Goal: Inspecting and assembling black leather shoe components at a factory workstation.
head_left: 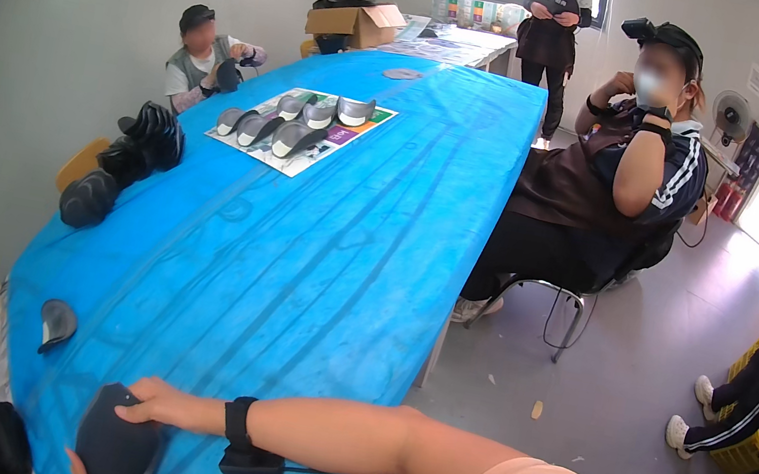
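Observation:
My right hand [153, 399] comes in across the near end of the table, its wrist in a black strap. Fingers and thumb pinch the upper end of a dark grey oval piece [115, 444], smooth and slightly domed. Of my left hand [78, 469], only a finger or thumb shows at the lower edge, against the piece's lower left side; the rest is out of view. A smaller curved grey piece [58, 326] lies just beyond, near the table's left edge.
A blue sheet covers the long table [325, 258]. Several grey curved shells [299, 138] lie on a printed sheet. Black cap-like pieces [145, 140] are stacked at the left edge. A seated person [615, 167] is at the right, another [197, 53] at the far left. A cardboard box [356, 23] stands behind.

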